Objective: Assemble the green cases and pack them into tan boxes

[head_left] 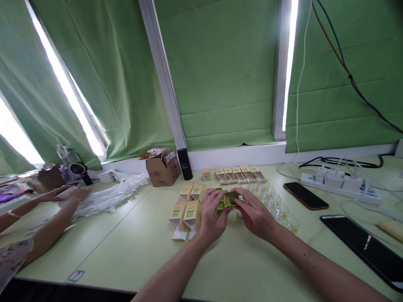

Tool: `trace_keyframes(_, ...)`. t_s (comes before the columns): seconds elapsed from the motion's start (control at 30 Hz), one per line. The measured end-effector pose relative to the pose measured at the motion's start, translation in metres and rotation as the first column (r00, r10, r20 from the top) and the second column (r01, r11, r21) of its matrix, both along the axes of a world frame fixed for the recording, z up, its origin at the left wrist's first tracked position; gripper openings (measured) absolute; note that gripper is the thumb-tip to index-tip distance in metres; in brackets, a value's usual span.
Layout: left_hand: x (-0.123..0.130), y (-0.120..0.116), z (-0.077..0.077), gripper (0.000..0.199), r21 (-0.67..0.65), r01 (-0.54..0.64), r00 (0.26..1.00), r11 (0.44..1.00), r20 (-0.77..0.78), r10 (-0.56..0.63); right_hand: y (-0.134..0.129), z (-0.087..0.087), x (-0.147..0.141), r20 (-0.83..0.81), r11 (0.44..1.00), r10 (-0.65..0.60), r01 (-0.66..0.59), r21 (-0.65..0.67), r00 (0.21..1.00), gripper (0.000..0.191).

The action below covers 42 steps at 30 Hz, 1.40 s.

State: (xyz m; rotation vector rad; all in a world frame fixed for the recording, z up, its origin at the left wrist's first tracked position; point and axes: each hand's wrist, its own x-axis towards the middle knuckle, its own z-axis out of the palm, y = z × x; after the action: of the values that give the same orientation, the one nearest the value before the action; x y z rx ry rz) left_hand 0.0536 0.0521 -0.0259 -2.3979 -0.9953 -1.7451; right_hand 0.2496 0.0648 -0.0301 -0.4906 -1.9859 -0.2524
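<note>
Both my hands hold a small green piece with rounded-square sections, its exact kind unclear, above the table. My left hand grips its left side, while the fingers of my right hand pinch its right part. Fingers cover some of it. Just left of my left hand stand several small tan cartons with green labels, the front ones with white flaps hanging open. Rows of clear round plastic cups with gold-coloured centres lie beyond and beside my right hand.
More tan cartons line the back, near a black cylinder and a cardboard box. Right are two phones and a power strip with cables. At left, another person's hands handle white material.
</note>
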Motion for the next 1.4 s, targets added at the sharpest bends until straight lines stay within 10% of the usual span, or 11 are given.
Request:
trace_keyframes(0.73,-0.001,0.002,0.001,0.041,0.018,0.008,1.0,1.0,0.018,-0.009,-0.001,-0.006,-0.001,-0.104,0.99,0.057,-0.07,-0.125,0.993,0.042)
trace_keyframes(1.4,0.0,0.005,0.0,0.055,-0.293,-0.064,0.99,0.954,0.102,0.097,0.002,-0.014,-0.005,-0.116,0.983,0.093,-0.11,-0.146,0.989,0.057)
